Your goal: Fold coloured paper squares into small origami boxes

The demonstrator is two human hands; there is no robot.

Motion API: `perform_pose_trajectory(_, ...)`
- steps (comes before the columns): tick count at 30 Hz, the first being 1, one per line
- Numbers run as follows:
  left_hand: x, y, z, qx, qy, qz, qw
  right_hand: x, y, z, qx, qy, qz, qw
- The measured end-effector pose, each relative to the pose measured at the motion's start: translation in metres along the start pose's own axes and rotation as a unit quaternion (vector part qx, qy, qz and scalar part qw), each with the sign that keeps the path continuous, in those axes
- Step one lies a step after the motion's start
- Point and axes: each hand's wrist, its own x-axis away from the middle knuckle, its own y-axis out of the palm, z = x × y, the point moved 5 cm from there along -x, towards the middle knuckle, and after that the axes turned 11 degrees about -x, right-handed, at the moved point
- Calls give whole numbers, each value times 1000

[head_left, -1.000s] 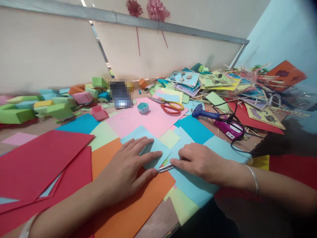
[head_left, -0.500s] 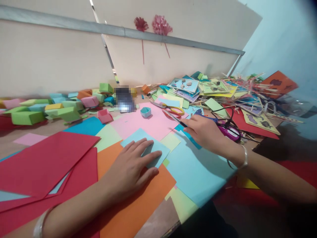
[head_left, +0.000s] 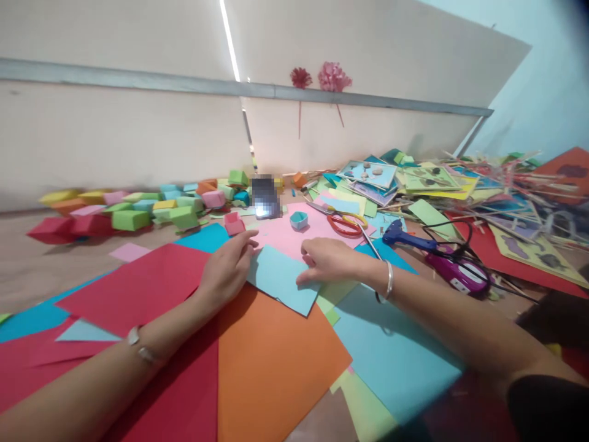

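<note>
A small light blue sheet (head_left: 283, 279) lies over the orange paper (head_left: 276, 362) and the pink paper (head_left: 271, 232). My left hand (head_left: 230, 261) rests at its left edge, fingers slightly curled and apart, holding nothing. At the sheet's right edge is my right hand (head_left: 324, 261), its thumb and fingers bent around the edge; the exact hold on the paper is partly hidden. Beyond my right hand lie scissors (head_left: 345, 224) with red and yellow handles, and a thin metal tool (head_left: 373, 242) rests against them. A small blue folded box (head_left: 299, 220) stands on the pink paper.
Colored paper boxes (head_left: 131, 218) line the back left. A pixelated phone-like object (head_left: 265, 199) stands behind. At right are a blue glue gun (head_left: 407, 236), a purple device (head_left: 460, 276) with black cable, and piled cards (head_left: 370, 174). Red sheets (head_left: 142, 282) lie at left.
My right hand has let go of the thin tool and moved left to the light blue sheet. My left hand has slid off the sheet's middle to its left edge. The view has shifted.
</note>
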Motion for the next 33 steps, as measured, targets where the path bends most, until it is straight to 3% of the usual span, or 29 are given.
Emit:
perform_pose_trajectory(3, -6, 2, -6, 40, -45, -18, 998, -2, 11, 9, -56, 5, -3, 998)
perform_pose_trajectory(8, -1, 2, 2, 62, -9, -14, 998, -7, 12, 15, -170, 30, 15, 985)
perform_pose_trajectory(18, 2, -3, -4, 220, -109, 25, 969, -14, -3, 30, -189, -24, 199, 961)
perform_pose_trajectory(21, 3, -3, -5, 249, -129, 33, 959, -4, -14, 23, -128, -107, 235, 958)
perform_pose_trajectory(25, 4, -1, -6, 294, -144, 32, 944, 20, -15, -8, 72, -240, 254, 934)
perform_pose_trajectory(29, 4, -2, -3, 333, -154, 26, 930, 33, 4, -32, 232, -268, 268, 896)
perform_pose_trajectory(33, 6, -3, 0, 357, -155, 22, 921, 31, 11, -37, 250, -253, 263, 897)
